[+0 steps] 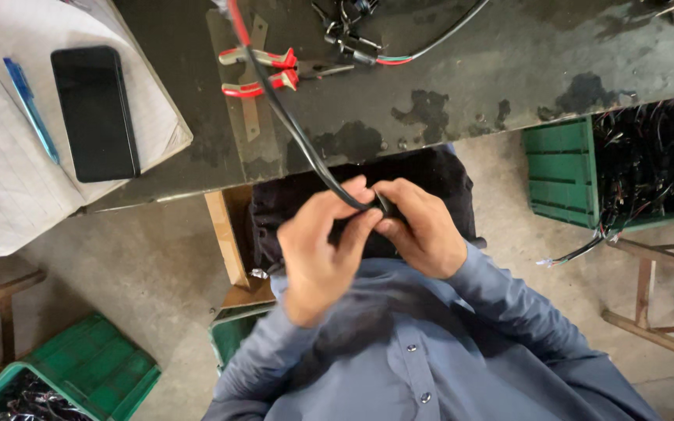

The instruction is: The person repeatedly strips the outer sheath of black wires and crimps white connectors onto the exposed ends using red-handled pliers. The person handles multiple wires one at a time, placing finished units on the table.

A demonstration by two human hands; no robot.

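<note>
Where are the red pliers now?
The red pliers lie on the dark table, top centre, left of the connectors, under the black cable.

Black cable (298,129), red-handled pliers (263,70), green crates (559,168), blue pen (31,109), black phone (94,111), grey-blue shirt (431,343).

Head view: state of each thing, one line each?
Left hand: pinching the black cable.
Right hand: gripping the cable's end.
Black cable: running off the bench to the hands.
Red-handled pliers: lying on the bench, handles apart.
Phone: screen dark, on the notebook.
Green crate: holding wires.
</note>
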